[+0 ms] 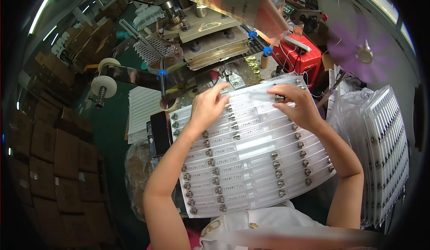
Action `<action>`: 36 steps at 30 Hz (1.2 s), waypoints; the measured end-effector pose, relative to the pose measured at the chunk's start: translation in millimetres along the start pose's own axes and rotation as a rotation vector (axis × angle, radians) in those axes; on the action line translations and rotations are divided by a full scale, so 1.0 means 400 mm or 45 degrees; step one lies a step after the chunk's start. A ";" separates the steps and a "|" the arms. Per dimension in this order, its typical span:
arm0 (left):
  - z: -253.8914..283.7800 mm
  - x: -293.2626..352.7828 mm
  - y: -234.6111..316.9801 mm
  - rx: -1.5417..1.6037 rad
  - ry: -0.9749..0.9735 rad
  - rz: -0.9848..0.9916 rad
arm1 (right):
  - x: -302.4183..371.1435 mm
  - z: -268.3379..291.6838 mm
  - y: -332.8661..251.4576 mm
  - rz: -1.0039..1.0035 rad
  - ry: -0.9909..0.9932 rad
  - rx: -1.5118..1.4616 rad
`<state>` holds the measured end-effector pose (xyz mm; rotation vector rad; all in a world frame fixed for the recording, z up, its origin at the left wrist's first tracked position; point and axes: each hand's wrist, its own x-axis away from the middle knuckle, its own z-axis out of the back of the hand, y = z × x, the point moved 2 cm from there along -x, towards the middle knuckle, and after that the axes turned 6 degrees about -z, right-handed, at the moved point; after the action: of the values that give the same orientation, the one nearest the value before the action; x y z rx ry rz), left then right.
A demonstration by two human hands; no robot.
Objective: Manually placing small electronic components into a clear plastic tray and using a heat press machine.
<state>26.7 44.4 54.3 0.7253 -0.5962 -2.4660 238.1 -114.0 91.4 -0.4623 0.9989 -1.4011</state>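
A: Head view; a white moulded tray [251,160] is seen lying flat before the person, its rows filled with clear tubes capped in metal. How is one such tube judged to handle?

B: Light and stiff, it is judged; smooth plastic, so likely slippery; best taken at the metal cap or pinched mid-barrel; the thin tray itself is probably flexible and would be better carried by two edges.

A: The hands?

B: The right hand [298,104] is closed in a pinch on a clear tube [265,96], held just above the tray's far rows; the left hand [208,106] is laid on the tray's far-left part, fingers curled down onto the seated tubes; whether anything is gripped there cannot be told.

A: Relation of tube to hands?

B: The tube is held between the two hands, nearer the right; its free end is pointed toward the left fingertips, apart from them.

A: Surroundings?

B: A press-like machine [210,35] is noted beyond the tray; a red box [302,57] to its right; a bagged stack of filled trays [385,151] at the right; cardboard boxes [53,151] at the left.
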 end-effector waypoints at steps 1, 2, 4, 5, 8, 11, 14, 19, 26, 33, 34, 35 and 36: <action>-0.013 -0.031 -0.017 -0.183 0.085 -0.142 | 0.010 0.015 0.015 -0.097 0.063 -0.024; -0.026 -0.067 -0.034 -0.341 0.191 -0.280 | 0.015 0.024 0.030 -0.134 0.062 0.009; -0.051 -0.130 -0.063 -0.473 0.206 -0.354 | 0.012 0.036 0.064 -0.183 0.181 -0.025; -0.060 -0.151 -0.071 -0.630 0.132 -0.373 | 0.005 0.039 0.080 -0.160 0.177 0.030; -0.062 -0.175 -0.053 -0.722 0.108 -0.411 | -0.033 0.036 0.127 -0.322 0.213 0.104; -0.055 -0.087 0.019 -0.283 0.258 -0.533 | -0.077 0.012 0.137 -0.171 0.288 0.101; -0.072 0.051 0.098 0.062 0.119 -0.459 | -0.146 -0.058 0.130 -0.013 0.319 0.182; -0.086 0.210 0.146 0.135 0.044 -0.480 | -0.224 -0.225 0.104 0.541 0.360 0.600; -0.085 0.238 0.115 0.025 -0.057 -0.416 | -0.304 -0.275 0.124 0.276 0.296 0.595; -0.090 0.232 0.109 -0.005 -0.093 -0.427 | -0.334 -0.273 0.165 -0.010 0.125 0.401; -0.089 0.232 0.108 0.009 -0.082 -0.433 | -0.336 -0.272 0.167 -0.019 0.093 0.370; -0.088 0.232 0.109 0.024 -0.073 -0.440 | -0.338 -0.272 0.168 -0.023 0.077 0.353; -0.088 0.233 0.109 0.026 -0.077 -0.433 | -0.339 -0.270 0.168 -0.003 0.075 0.349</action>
<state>-6.2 -51.6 15.6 0.8204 -0.5594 -2.8054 209.3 55.9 21.2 -0.2202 0.8370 -1.5341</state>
